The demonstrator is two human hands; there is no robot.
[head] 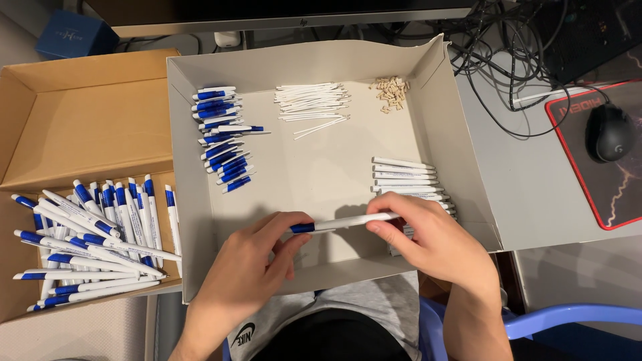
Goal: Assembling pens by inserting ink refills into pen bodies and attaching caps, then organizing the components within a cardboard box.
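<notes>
My left hand [251, 264] and my right hand [428, 237] together hold one white pen with a blue end [344, 222], level above the front of a shallow grey tray [461, 154]. The left fingers pinch the blue end, the right fingers grip the white barrel. Inside the tray lie a row of blue-and-white pen tips [221, 137] at the left, thin white refills [313, 105] at the back, small tan pieces [391, 92] at the back right, and white barrels [404, 177] stacked beside my right hand.
A brown cardboard box [80, 107] at the left holds several finished blue-and-white pens [93, 234]. A black mouse [608, 132] sits on a red-edged mat [618, 194] at the right, with tangled cables [508, 60] behind. A blue chair [568, 314] shows below.
</notes>
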